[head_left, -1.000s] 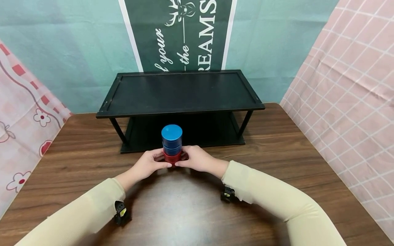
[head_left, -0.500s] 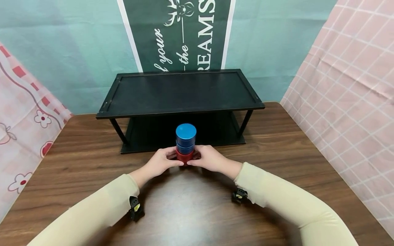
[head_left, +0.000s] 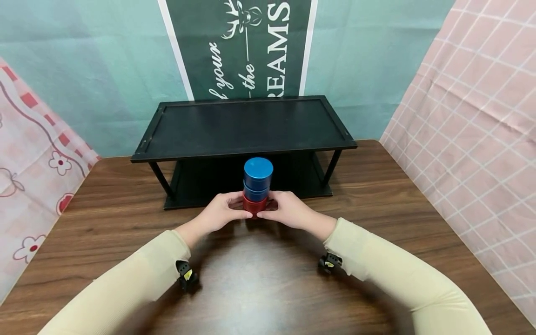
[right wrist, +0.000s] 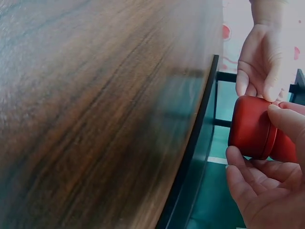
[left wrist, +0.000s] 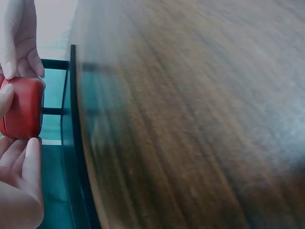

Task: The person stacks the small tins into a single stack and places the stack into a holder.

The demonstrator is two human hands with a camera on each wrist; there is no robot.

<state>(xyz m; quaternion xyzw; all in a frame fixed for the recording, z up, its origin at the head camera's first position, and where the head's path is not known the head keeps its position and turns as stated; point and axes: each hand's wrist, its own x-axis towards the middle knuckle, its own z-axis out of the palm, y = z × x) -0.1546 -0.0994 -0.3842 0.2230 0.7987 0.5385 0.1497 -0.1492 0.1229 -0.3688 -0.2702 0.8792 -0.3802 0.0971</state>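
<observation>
A blue cylindrical tin (head_left: 258, 174) stands upright on a red cylindrical tin (head_left: 254, 204) in the head view, in front of the black shelf. My left hand (head_left: 219, 212) grips the red tin from the left, with its thumb on the near side. From the right, my right hand (head_left: 293, 211) grips the same tin, its thumb close to the other. Both wrist views show the red tin (right wrist: 252, 128) between the two hands, fingers curved under its sides and a gap between its base and the table. Only the red part shows plainly there.
A two-tier black shelf (head_left: 247, 128) stands at the back of the brown wooden table (head_left: 251, 279). Its lower board (head_left: 201, 186) lies just behind the tins. Teal cloth (head_left: 356, 70) hangs behind, with pink patterned cloths (head_left: 473, 139) at the sides.
Both hands have moved right with the stacked tins, then slightly up and away in the last half second. Their grip on the red tin looks the same. The shelf has not moved.
</observation>
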